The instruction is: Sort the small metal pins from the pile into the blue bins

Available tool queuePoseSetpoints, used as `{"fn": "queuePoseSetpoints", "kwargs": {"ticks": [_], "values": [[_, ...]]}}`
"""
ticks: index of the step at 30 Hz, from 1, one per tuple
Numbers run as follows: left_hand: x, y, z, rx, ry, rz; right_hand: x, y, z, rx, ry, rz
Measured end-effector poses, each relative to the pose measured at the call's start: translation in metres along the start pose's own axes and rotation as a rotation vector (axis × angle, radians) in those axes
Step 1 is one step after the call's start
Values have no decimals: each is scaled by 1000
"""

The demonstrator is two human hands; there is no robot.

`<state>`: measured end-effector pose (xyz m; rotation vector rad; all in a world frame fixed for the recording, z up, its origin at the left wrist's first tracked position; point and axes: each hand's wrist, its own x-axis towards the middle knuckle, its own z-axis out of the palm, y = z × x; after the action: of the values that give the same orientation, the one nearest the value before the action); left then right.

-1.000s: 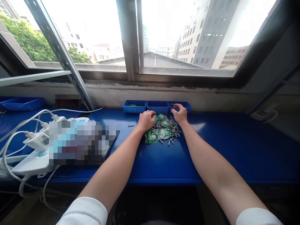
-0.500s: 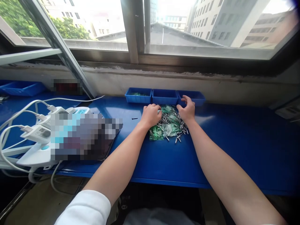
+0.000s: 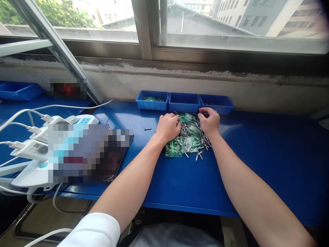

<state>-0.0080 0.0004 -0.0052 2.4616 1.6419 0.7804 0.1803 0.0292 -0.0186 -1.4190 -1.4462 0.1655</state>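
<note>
A loose pile of small metal fasteners (image 3: 204, 139), which look like rivets or screws, lies on the blue table among small green-tinted clear plastic bags (image 3: 177, 150). My left hand (image 3: 168, 127) rests at the left edge of the pile with its fingers curled in. My right hand (image 3: 210, 122) is at the pile's far right edge, thumb and index finger close together. Whatever either hand grips is hidden or too small to name. Just behind my right hand stands the right blue bin (image 3: 221, 107), with a few thin dark pieces inside.
Two more blue bins, the left bin (image 3: 152, 105) holding green bags and the middle bin (image 3: 184, 104), line the wall. A single fastener (image 3: 148, 129) lies left of my hand. Left of my arm are a white power strip (image 3: 28, 175) with cables and a blurred dark device (image 3: 115, 168).
My right hand has come back from the front of the right bin to the pile, its fingers drawing together. My left hand stays at the pile. The view has tilted down slightly.
</note>
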Motion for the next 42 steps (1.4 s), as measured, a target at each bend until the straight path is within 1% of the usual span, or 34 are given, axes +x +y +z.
{"fn": "queuePoseSetpoints", "kwargs": {"ticks": [2,3,4,6,8,10,11,13,15,16,18,19,20,21,24,27,31,34,35,36,37,39,41,42], "values": [[2,3,-6,-20,0,-3,0,-1,0,7,12,-3],[2,8,-12,-33,10,3,-1,-1,-1,10,21,-5],[2,14,-22,-44,31,17,-1,-2,-1,12,32,-8],[-5,33,-50,-76,104,41,-2,-3,-3,9,55,-11],[-25,51,-81,-96,149,50,-2,-5,-4,6,74,-9],[-59,59,-107,-62,180,16,-3,-5,-6,8,83,-2],[-80,57,-115,-33,218,-9,-3,-5,-6,11,84,3],[-127,40,-120,32,379,-56,-4,-5,-6,25,83,17],[-171,13,-117,108,548,-81,-4,-3,-6,42,85,33],[-189,-1,-114,177,594,-120,-3,-3,-6,46,86,39],[-213,-23,-110,316,517,-230,-3,-2,-5,37,88,45],[-220,-30,-108,343,489,-261,-3,-2,-5,26,89,45],[-223,-35,-108,354,487,-266,-3,-2,-5,16,89,43],[-224,-37,-107,365,457,-288,-3,-2,-5,8,90,42],[-222,-37,-107,374,414,-309,-3,-2,-5,-1,95,39],[-220,-38,-106,394,422,-304,-3,-1,-5,-13,97,29],[-222,-40,-107,399,381,-297,-2,0,-3,-8,92,39],[-220,-31,-110,351,422,-349,-2,1,-3,16,92,52],[-216,-24,-111,326,472,-354,-2,1,-3,23,91,54],[-210,-16,-111,291,476,-324,-2,1,-3,27,90,54],[-201,-6,-111,237,453,-293,-2,1,-3,28,90,52],[-174,17,-109,128,288,-229,-2,2,-2,26,94,50],[-137,40,-105,93,115,-167,-2,2,-2,27,103,50],[-117,50,-102,89,54,-142,-2,3,-2,32,108,49]]}}
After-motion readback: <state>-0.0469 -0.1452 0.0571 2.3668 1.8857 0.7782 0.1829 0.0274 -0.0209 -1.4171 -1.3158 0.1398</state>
